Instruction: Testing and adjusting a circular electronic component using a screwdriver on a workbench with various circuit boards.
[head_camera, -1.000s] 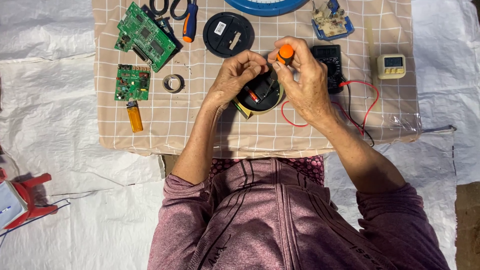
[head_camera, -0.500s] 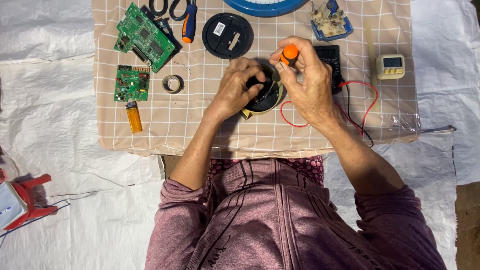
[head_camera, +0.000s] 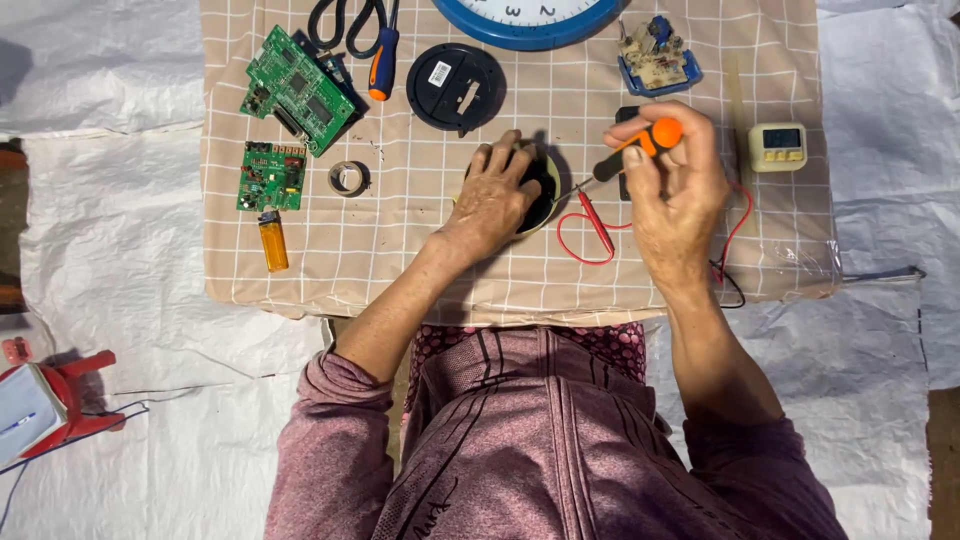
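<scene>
My left hand (head_camera: 498, 195) lies palm down over a small round black device (head_camera: 541, 192) with a yellowish rim, fingers gripping it against the checked cloth. My right hand (head_camera: 672, 190) holds an orange-handled screwdriver (head_camera: 630, 153), its metal tip pointing left toward the device and lifted clear of it. A red test lead (head_camera: 596, 222) with a looped red wire lies between the two hands. A dark meter body is mostly hidden under my right hand.
Two green circuit boards (head_camera: 296, 92) (head_camera: 271, 176), an orange lighter (head_camera: 272, 240), a tape ring (head_camera: 348, 178), black-handled scissors (head_camera: 345, 22), a round black cover (head_camera: 456, 87), a blue clock rim (head_camera: 527, 22), a small board in a blue tray (head_camera: 656, 55) and a white timer (head_camera: 777, 146) lie on the small table (head_camera: 320, 280). A red tool (head_camera: 50, 405) lies on the floor sheet.
My right hand has drawn the screwdriver rightward, away from the round device. My left hand has flattened over the device.
</scene>
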